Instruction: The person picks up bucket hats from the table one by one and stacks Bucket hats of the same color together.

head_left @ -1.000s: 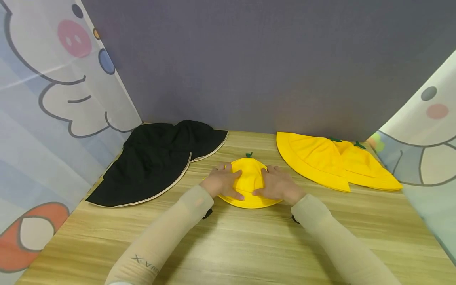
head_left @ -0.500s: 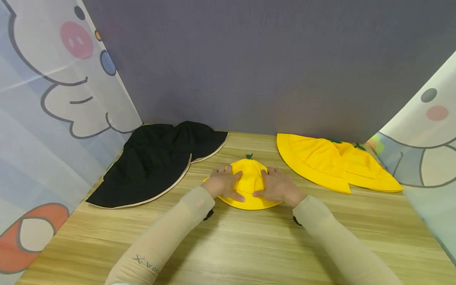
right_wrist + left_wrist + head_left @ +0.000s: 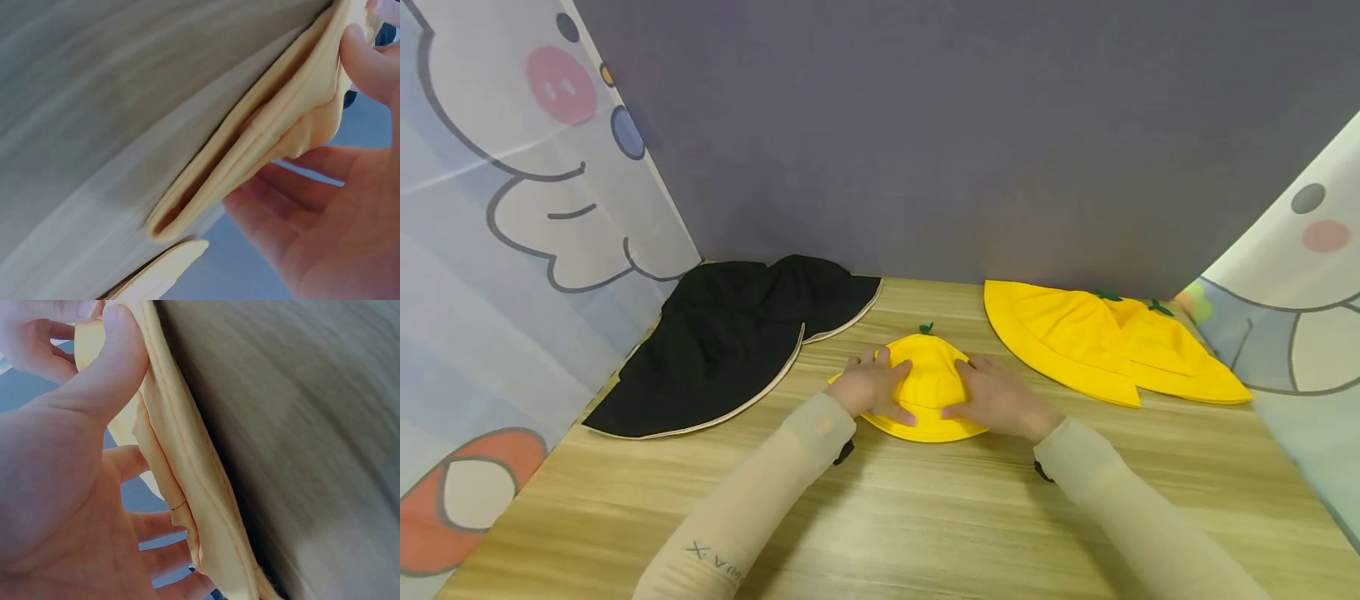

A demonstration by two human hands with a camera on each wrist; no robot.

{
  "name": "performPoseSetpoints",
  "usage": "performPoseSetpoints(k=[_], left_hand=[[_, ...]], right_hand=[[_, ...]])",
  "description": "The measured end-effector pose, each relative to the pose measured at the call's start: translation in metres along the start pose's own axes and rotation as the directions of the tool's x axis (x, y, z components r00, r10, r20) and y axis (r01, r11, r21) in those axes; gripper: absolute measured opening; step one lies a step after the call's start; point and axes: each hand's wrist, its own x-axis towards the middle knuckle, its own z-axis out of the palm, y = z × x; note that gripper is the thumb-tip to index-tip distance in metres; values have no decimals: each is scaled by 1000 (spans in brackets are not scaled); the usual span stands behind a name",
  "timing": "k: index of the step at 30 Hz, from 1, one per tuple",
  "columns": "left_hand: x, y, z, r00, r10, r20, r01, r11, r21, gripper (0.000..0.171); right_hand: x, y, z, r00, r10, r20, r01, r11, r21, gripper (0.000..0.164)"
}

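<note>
A small yellow bucket hat [image 3: 929, 379] with a green leaf on its crown lies flat on the table, brim toward me. My left hand [image 3: 868, 387] rests on its left side, thumb on the brim and fingers spread over the crown. My right hand [image 3: 996, 396] touches the hat's right edge, thumb at the brim. The left wrist view shows the stitched brim [image 3: 200, 500] beside the thumb, with the fingers extended along the hat. In the right wrist view the brim's layers [image 3: 262, 134] part slightly at the edge, and the fingers lie under the fabric's side.
Two overlapping black hats [image 3: 715, 350] with pale-edged brims lie at the back left. At the back right, two overlapping yellow hats [image 3: 1060, 333] with green leaves lie near the grey partition [image 3: 925, 142]. Printed cartoon curtains [image 3: 467, 292] flank the wooden table [image 3: 887, 533].
My right hand has shifted slightly right, toward the hat's edge, uncovering more of the crown. The left hand and the other hats stay in place.
</note>
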Motion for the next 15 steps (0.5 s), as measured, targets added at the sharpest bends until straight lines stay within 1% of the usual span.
performPoseSetpoints(k=[4,8,12,15], left_hand=[[0,0,0,1000,-1,-1,1,1000,-4,97],[1,1,-1,1000,7,0,-7,1000,-15,97],[1,2,-3,1000,17,-3,-17,1000,-17,97],[1,2,-3,1000,15,-1,-15,1000,-11,98]], right_hand=[[-2,8,-3,999,-34,-9,35,996,77,80],[-4,18,-4,996,-73,-59,77,994,76,69],[-8,26,-7,995,-57,-80,65,993,100,65],[-10,30,-11,995,-42,-85,54,988,142,63]])
